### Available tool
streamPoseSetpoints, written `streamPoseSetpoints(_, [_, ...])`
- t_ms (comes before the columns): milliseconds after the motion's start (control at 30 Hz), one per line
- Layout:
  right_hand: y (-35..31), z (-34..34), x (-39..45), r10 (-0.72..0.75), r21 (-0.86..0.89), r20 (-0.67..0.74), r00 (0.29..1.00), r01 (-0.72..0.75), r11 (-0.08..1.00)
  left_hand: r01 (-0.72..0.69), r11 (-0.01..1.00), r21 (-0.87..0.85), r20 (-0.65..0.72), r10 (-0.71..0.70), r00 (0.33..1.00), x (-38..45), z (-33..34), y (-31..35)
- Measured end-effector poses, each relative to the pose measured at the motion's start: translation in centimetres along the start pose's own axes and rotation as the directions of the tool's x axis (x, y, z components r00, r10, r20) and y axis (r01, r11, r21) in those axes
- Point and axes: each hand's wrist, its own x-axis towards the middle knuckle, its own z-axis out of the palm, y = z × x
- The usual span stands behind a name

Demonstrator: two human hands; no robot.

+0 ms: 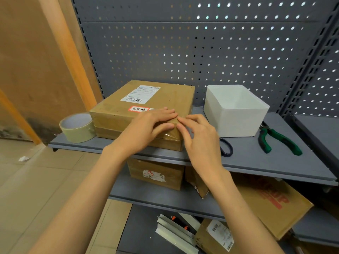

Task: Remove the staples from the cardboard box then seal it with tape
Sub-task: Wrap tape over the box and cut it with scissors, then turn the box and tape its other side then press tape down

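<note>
grey shelf [256, 162] with my cardboard box [165, 96] on its left part, white tub [236, 114] right of it, tape roll [77, 128] touching the box's left side, green pliers [278, 140] far right, my left hand [150, 129] flat on the box's near right corner, fingers straight, my right hand [200, 138] with loose fingers touching that corner's clear tape [171, 133]

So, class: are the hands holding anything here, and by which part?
Nothing is held. Both hands, left and right, press flat on clear tape at the brown cardboard box's near right corner.
</note>
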Motion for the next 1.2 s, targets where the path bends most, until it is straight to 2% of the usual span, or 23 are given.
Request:
streamPoseSetpoints(133, [-0.1,0.0,0.0,-0.015,-0.028,-0.012,1.000,0.015,0.999,-0.005,0.999,0.054,-0.015,0.006,1.000,0.0,0.1,0.2])
streamPoseSetpoints(200, [0.1,-0.2,0.1,0.042,0.067,0.038,0.998,-0.044,0.997,-0.008,0.996,0.089,-0.014,0.009,1.000,-0.2,0.1,0.6])
streamPoseSetpoints(267, [0.1,-0.6,0.3,0.199,0.262,0.115,0.973,-0.223,0.939,0.006,0.994,0.107,-0.078,0.003,0.997,-0.7,-0.2,0.7])
streamPoseSetpoints(333, [0.0,-0.9,0.7,0.404,0.343,0.298,0.865,-0.492,0.800,0.130,0.979,0.159,-0.275,-0.083,0.958,-1.3,-0.7,0.0])
streamPoseSetpoints(400, [0.0,-0.8,1.1,0.515,0.360,0.459,0.724,-0.682,0.637,0.374,0.912,0.169,-0.478,-0.256,0.840,-1.8,-1.6,-1.5])
streamPoseSetpoints(467, [0.0,-0.4,1.5,0.540,0.407,0.542,0.644,-0.763,0.502,0.585,0.811,0.022,-0.559,-0.475,0.680,-2.4,-2.6,-3.0])
streamPoseSetpoints(533, [-0.5,0.0,1.9,0.539,0.412,0.591,0.601,-0.799,0.439,0.670,0.711,-0.213,-0.523,-0.663,0.537,-2.9,-3.5,-4.0])
streamPoseSetpoints(633, [-0.9,0.1,2.0,0.545,0.376,0.629,0.554,-0.831,0.411,0.625,0.581,-0.521,-0.372,-0.814,0.446,-3.4,-3.6,-4.7])
streamPoseSetpoints(700, [-0.9,0.2,2.2,0.549,0.378,0.630,0.550,-0.834,0.401,0.577,0.516,-0.633,-0.322,-0.854,0.409,-3.6,-3.3,-4.7])
streamPoseSetpoints(800, [-0.9,0.1,2.2,0.556,0.431,0.635,0.537,-0.843,0.322,0.513,0.474,-0.716,-0.297,-0.871,0.390,-3.4,-3.4,-4.6])
streamPoseSetpoints(933, [-1.2,-0.1,2.0,0.564,0.517,0.608,0.559,-0.818,0.253,0.415,0.470,-0.779,-0.311,-0.864,0.396,-3.5,-3.5,-3.9])
streamPoseSetpoints(1033, [-1.1,-1.0,2.4,0.528,0.640,0.566,0.633,-0.741,0.203,0.311,0.482,-0.819,-0.341,-0.845,0.412,-3.5,-3.8,-2.8])
streamPoseSetpoints(1133, [-1.4,-2.4,3.0,0.481,0.733,0.496,0.723,-0.645,0.213,0.223,0.522,-0.823,-0.402,-0.814,0.419,-2.9,-5.0,-1.5])
streamPoseSetpoints(1200, [-1.7,-2.7,3.2,0.488,0.786,0.443,0.752,-0.588,0.192,0.130,0.536,-0.834,-0.446,-0.794,0.413,-2.4,-5.4,-0.8])
